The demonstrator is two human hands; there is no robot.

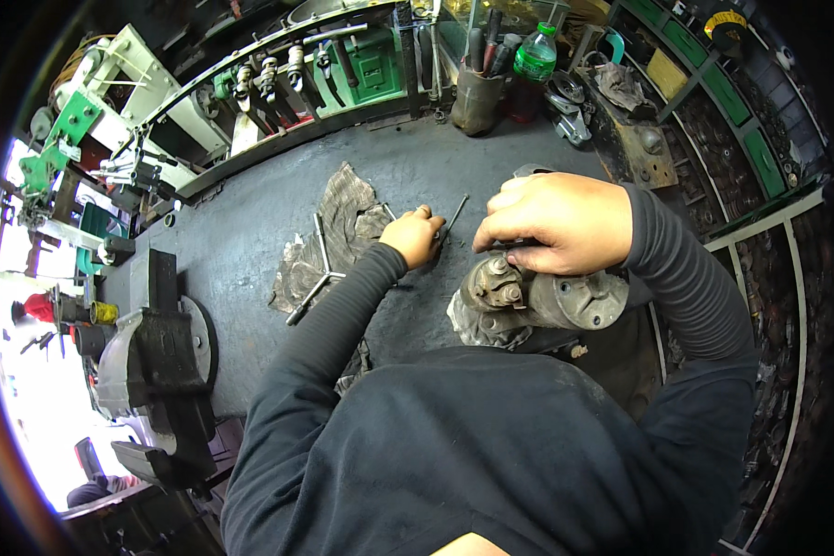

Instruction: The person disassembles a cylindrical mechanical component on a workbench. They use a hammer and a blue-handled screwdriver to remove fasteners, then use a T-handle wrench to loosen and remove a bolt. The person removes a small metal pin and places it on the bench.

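A grimy metal starter motor (591,298) lies on the bench close in front of me, to the right, partly on crumpled silvery wrapping. Its smaller solenoid cylinder (497,285) has bolts on its end. My right hand (556,222) bends over the top of it, thumb and fingers closed at the solenoid; the fingertips are partly hidden. Farther left, my left hand (415,235) is closed low over the bench around a thin metal rod tool (456,215), whose ends stick out beside the fingers. A three-armed Y-shaped wrench (328,269) rests on a dirty grey rag (347,206) beside my left forearm.
A heavy dark bench vise (148,347) stands at the left edge. Along the back are a rack of hanging tools (295,69), a tin of handled tools (477,97), a green-capped bottle (535,57) and a metal clamp-like part (570,111). Shelves (727,88) with green fronts line the right.
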